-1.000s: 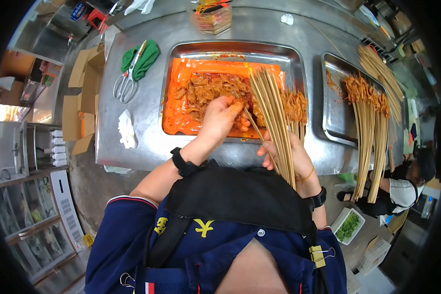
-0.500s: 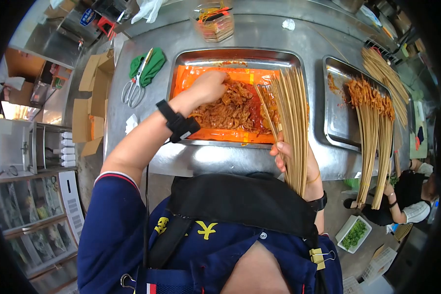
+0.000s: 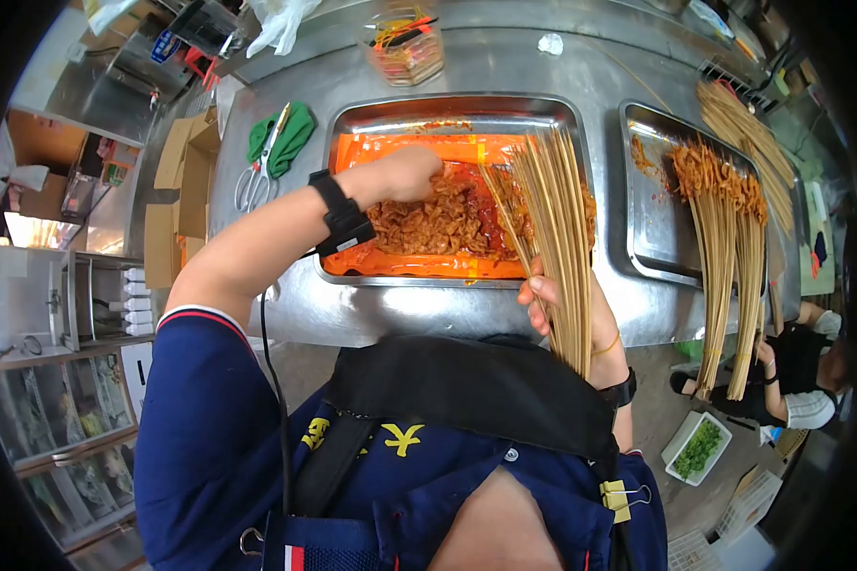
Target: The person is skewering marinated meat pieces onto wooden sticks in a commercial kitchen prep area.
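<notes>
The marinated meat strips (image 3: pixel 448 217) lie heaped in orange-red sauce in the steel tray (image 3: pixel 457 103) at the upper centre of the frame. The left hand (image 3: pixel 408 173) reaches into the tray from the left and rests on the meat at the heap's upper left edge, fingers curled down into it; whether they have closed on a piece cannot be told. The right hand (image 3: pixel 569 306), at centre right just below the tray's near rim, is closed around a fanned bundle of bamboo skewers (image 3: pixel 552 224), whose tips spread up over the right part of the tray. To the right, a second tray (image 3: pixel 649 228) holds finished skewers (image 3: pixel 728 257) with meat at their upper ends. At upper left, scissors (image 3: pixel 257 171) lie on a green cloth (image 3: pixel 290 133) on the steel table (image 3: pixel 505 57). Another person (image 3: pixel 795 371) sits at the lower right edge.
</notes>
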Motion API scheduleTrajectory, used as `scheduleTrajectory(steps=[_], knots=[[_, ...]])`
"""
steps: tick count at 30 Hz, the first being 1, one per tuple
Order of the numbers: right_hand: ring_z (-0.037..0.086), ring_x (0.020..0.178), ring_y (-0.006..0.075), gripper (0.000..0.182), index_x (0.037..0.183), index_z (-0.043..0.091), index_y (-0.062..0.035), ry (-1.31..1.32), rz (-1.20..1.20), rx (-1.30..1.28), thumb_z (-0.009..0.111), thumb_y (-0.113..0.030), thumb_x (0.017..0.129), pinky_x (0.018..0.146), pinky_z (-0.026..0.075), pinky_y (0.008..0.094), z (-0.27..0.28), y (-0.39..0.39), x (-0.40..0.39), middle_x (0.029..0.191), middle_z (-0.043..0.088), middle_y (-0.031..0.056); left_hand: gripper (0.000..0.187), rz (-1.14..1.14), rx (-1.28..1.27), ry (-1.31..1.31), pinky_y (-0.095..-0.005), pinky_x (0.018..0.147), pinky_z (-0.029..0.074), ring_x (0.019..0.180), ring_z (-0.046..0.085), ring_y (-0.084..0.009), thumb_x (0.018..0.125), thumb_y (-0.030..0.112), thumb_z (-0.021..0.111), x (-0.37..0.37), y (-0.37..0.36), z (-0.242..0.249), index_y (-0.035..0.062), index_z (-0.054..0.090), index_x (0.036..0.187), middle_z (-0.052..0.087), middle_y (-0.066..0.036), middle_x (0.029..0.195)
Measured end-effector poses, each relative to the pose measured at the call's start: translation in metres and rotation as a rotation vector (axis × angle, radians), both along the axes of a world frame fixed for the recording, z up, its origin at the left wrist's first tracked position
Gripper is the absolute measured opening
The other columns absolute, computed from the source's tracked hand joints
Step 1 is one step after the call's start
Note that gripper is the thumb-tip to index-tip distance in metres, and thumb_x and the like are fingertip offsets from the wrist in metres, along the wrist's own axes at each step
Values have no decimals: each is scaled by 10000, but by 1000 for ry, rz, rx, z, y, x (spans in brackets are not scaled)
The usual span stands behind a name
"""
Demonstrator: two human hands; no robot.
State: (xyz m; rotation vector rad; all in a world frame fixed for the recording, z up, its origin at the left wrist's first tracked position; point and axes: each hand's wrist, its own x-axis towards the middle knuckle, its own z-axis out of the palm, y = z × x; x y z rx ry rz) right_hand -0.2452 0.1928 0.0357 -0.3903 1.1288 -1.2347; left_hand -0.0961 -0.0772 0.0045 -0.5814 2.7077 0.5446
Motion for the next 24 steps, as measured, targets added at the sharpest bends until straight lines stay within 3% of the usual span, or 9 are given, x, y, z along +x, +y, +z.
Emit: scheduleTrajectory(steps=[3, 6, 9, 10, 13, 14, 18, 21, 24], knots=[[567, 520, 98, 178, 971, 524, -11, 6, 8, -2, 594, -120, 850, 421, 455, 200, 0, -1, 3, 737, 610, 97, 239, 129, 53, 14, -398, 670, 455, 752, 580, -366, 683, 136, 639, 19, 13, 27, -31, 604, 851, 579, -233, 769], [569, 522, 100, 179, 974, 523, -7, 21, 28, 5, 594, -117, 851, 423, 458, 200, 0, -3, 6, 746, 614, 99, 202, 304, 96, 307, -352, 629, 458, 704, 606, -278, 737, 124, 630, 44, 26, 27, -20, 626, 880, 628, -178, 766], [574, 524, 102, 175, 971, 522, -10, 71, 43, 16, 595, -114, 851, 424, 461, 200, 2, -5, 12, 753, 617, 99, 162, 620, 416, 366, -298, 613, 460, 704, 614, -175, 799, 100, 602, 58, 41, 25, -28, 642, 889, 661, -95, 789], [576, 526, 103, 172, 969, 522, -11, 93, 47, 20, 595, -113, 851, 424, 463, 200, 4, -6, 13, 755, 618, 99, 192, 678, 633, 522, -259, 625, 476, 725, 606, -109, 791, 101, 594, 63, 49, 24, -19, 644, 933, 657, -75, 790], [581, 528, 108, 164, 965, 520, -18, 106, 64, 34, 594, -111, 852, 429, 470, 203, 7, -7, 18, 759, 621, 98, 215, 915, 1027, 939, -254, 542, 468, 629, 590, -117, 823, 104, 575, 66, 76, 17, -3, 621, 1004, 653, -35, 802], [584, 530, 109, 161, 964, 519, -19, 110, 72, 39, 593, -111, 854, 429, 472, 203, 6, -7, 19, 760, 621, 98, 241, 972, 1068, 937, -240, 532, 456, 633, 579, -102, 835, 99, 570, 70, 77, 9, 24, 594, 1063, 648, -33, 865], [594, 536, 114, 158, 966, 516, -23, 122, 109, 45, 591, -111, 858, 432, 477, 206, 1, -9, 22, 764, 624, 96, 216, 1050, 1008, 701, -214, 639, 475, 771, 591, -102, 822, 69, 589, 86, 74, -20, -21, 598, 1019, 635, -51, 902], [599, 539, 117, 158, 970, 513, -25, 135, 119, 56, 589, -109, 860, 429, 479, 208, 2, -10, 23, 766, 625, 95, 279, 989, 893, 771, -263, 682, 491, 764, 609, -155, 785, 36, 603, 88, 80, -14, -45, 581, 1051, 645, -61, 887], [599, 536, 120, 157, 971, 510, -25, 136, 134, 55, 587, -107, 861, 424, 481, 210, 2, -11, 25, 768, 624, 97, 295, 825, 437, 573, -307, 719, 490, 787, 621, -194, 750, 43, 625, 99, 72, -34, -68, 590, 1021, 658, -92, 856]])
